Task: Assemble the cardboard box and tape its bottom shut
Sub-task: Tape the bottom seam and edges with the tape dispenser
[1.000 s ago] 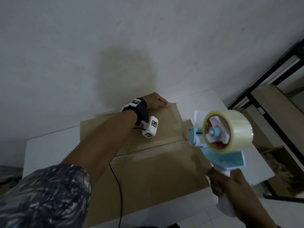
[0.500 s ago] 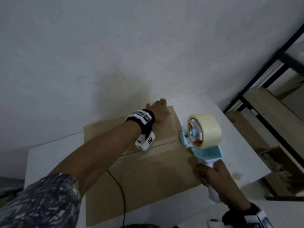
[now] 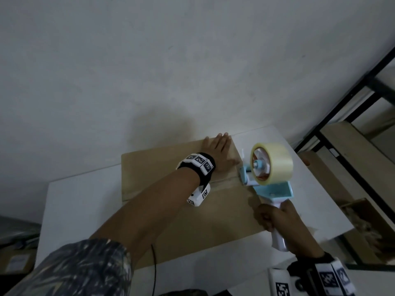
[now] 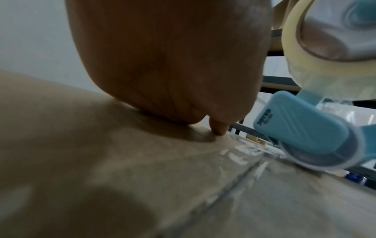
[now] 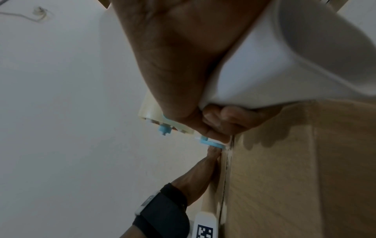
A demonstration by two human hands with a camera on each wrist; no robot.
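Observation:
A brown cardboard box (image 3: 192, 221) lies with its flaps closed on the white table (image 3: 81, 193). Clear tape (image 4: 240, 159) runs along the centre seam. My left hand (image 3: 220, 152) presses flat on the far flap near the box's right end, fingers straight. My right hand (image 3: 277, 218) grips the white handle of a blue tape dispenser (image 3: 271, 174) with a roll of clear tape. The dispenser's front roller (image 4: 317, 141) sits on the seam at the box's right edge, just right of my left thumb (image 4: 218, 128).
A white wall rises right behind the table. A black metal rack with wooden shelves (image 3: 352, 146) stands to the right, with a small box (image 3: 367, 223) on a lower shelf. A black cable (image 3: 154, 265) hangs at the front edge.
My right hand has brought the dispenser down from above the box's right edge onto the seam. My left hand has stayed pressed on the far flap.

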